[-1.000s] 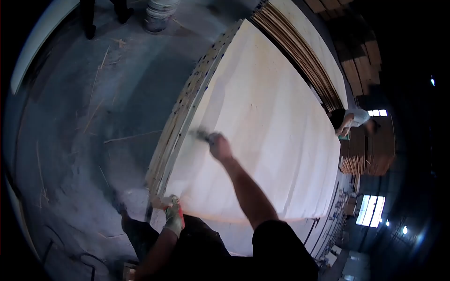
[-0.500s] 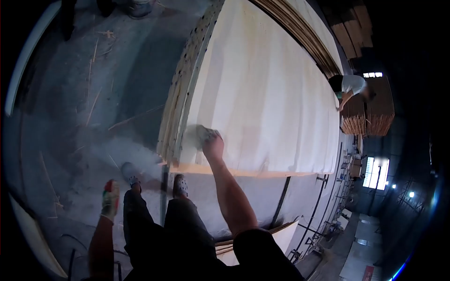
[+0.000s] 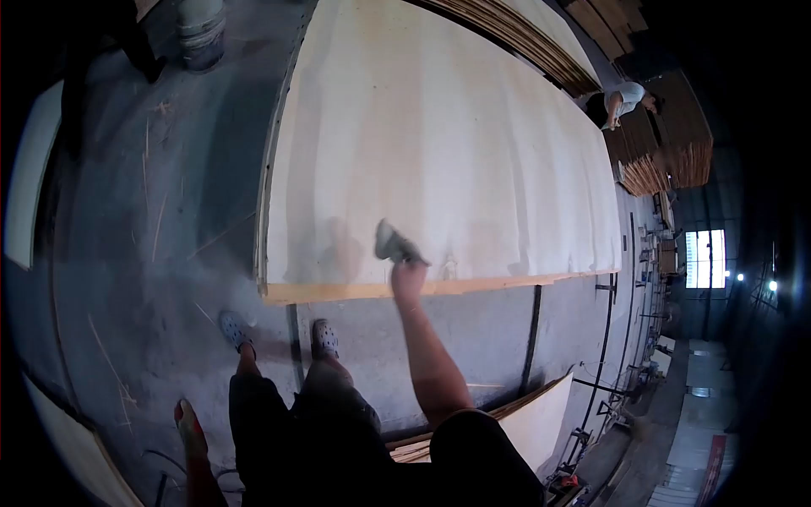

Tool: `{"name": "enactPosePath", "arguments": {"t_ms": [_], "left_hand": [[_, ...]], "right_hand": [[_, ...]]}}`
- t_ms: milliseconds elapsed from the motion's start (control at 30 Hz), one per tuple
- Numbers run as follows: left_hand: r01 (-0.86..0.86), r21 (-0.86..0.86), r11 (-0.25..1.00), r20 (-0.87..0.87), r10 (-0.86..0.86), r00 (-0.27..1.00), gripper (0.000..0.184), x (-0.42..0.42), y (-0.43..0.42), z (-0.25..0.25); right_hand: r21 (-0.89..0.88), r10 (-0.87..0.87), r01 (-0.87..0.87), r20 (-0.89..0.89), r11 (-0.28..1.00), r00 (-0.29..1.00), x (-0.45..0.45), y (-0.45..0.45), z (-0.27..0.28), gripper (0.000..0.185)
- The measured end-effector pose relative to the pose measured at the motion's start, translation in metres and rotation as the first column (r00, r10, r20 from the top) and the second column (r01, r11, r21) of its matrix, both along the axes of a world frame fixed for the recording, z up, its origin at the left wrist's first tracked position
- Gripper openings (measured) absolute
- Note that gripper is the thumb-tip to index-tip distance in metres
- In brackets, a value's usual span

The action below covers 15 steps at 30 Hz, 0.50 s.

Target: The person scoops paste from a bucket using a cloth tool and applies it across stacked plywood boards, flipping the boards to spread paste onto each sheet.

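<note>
A large pale wooden sheet (image 3: 473, 160) lies on top of a stack in front of me. Over its near part, my right hand (image 3: 409, 277) is closed on a dark, blurred flat tool (image 3: 395, 244); whether the tool touches the sheet I cannot tell. My left hand (image 3: 190, 427), in a red and pale glove, hangs low at the left beside my leg, away from the stack. Motion and its angle hide how its fingers are set.
A bucket (image 3: 201, 35) stands on the floor (image 3: 177, 279) at upper left, near another person's dark legs (image 3: 127, 42). A co-worker (image 3: 623, 100) bends at the stack's far right corner. More sheets (image 3: 532, 422) lie behind my legs.
My left hand has left the stack's near corner and dropped to lower left. My right hand, still on the tool, now sits nearer the sheet's near edge. The view has shifted.
</note>
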State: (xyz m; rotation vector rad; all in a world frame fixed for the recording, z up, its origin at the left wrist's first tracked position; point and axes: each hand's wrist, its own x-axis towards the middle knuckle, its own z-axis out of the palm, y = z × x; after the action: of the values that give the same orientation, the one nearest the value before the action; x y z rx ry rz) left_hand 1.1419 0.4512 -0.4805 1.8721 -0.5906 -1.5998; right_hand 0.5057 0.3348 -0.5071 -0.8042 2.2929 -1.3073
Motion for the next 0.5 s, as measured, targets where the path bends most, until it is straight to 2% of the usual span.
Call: {"name": "enactPosePath", "arguments": {"t_ms": [33, 67, 100, 167, 233, 267, 300, 333, 400, 433, 467, 500], "left_hand": [[-0.002, 0.047, 0.999, 0.115, -0.004, 0.993, 0.030, 0.024, 0.025, -0.014], [-0.009, 0.094, 0.996, 0.228, -0.012, 0.974, 0.034, 0.042, 0.044, -0.027], [-0.006, 0.094, 0.996, 0.230, -0.016, 0.973, 0.034, 0.045, 0.052, -0.023], [-0.084, 0.195, 0.977, 0.298, 0.023, 0.954, 0.038, 0.051, 0.055, -0.005], [-0.040, 0.187, 0.982, 0.297, -0.018, 0.955, 0.039, 0.056, 0.040, -0.003], [0.023, 0.198, 0.980, 0.288, -0.080, 0.954, 0.040, 0.067, 0.031, -0.002], [0.048, 0.218, 0.975, 0.283, -0.110, 0.953, 0.040, 0.095, 0.031, -0.015], [0.066, 0.240, 0.968, 0.325, -0.145, 0.935, 0.040, 0.138, 0.036, -0.040], [0.096, 0.264, 0.960, 0.352, -0.189, 0.917, 0.040, 0.182, 0.006, -0.058], [0.143, 0.173, 0.974, 0.341, -0.195, 0.920, 0.040, 0.189, -0.024, -0.061], [0.186, 0.079, 0.979, 0.329, -0.202, 0.923, 0.041, 0.199, -0.055, -0.061], [0.155, 0.174, 0.973, 0.239, -0.194, 0.951, 0.030, 0.221, -0.093, -0.064]], "right_hand": [[-0.040, -0.065, 0.076, 0.229, 0.996, 0.971, -0.029, -0.004, -0.006, 0.031], [-0.019, -0.049, 0.057, 0.285, 0.998, 0.957, -0.052, -0.008, -0.015, 0.032], [0.000, -0.035, 0.037, 0.340, 0.999, 0.940, -0.068, -0.016, -0.029, 0.033], [0.178, -0.135, 0.136, -0.017, 0.975, 0.991, -0.083, -0.045, -0.077, 0.030], [0.482, 0.024, 0.145, -0.327, 0.864, 0.945, -0.085, -0.105, -0.088, 0.028], [0.499, 0.007, 0.168, -0.330, 0.850, 0.944, -0.085, -0.107, -0.083, 0.028], [0.433, 0.228, -0.057, -0.356, 0.900, 0.906, -0.083, -0.108, -0.072, 0.028], [0.370, 0.430, -0.289, -0.393, 0.883, 0.812, -0.080, -0.102, -0.064, 0.027], [0.485, 0.466, -0.266, -0.355, 0.833, 0.811, -0.070, -0.048, -0.078, 0.022], [0.535, 0.449, -0.268, -0.242, 0.801, 0.860, -0.055, -0.025, -0.063, 0.022], [0.529, 0.523, -0.310, -0.316, 0.790, 0.792, -0.047, 0.011, -0.077, 0.020], [0.311, 0.371, -0.255, -0.409, 0.916, 0.834, -0.016, 0.054, -0.085, 0.025]]}}
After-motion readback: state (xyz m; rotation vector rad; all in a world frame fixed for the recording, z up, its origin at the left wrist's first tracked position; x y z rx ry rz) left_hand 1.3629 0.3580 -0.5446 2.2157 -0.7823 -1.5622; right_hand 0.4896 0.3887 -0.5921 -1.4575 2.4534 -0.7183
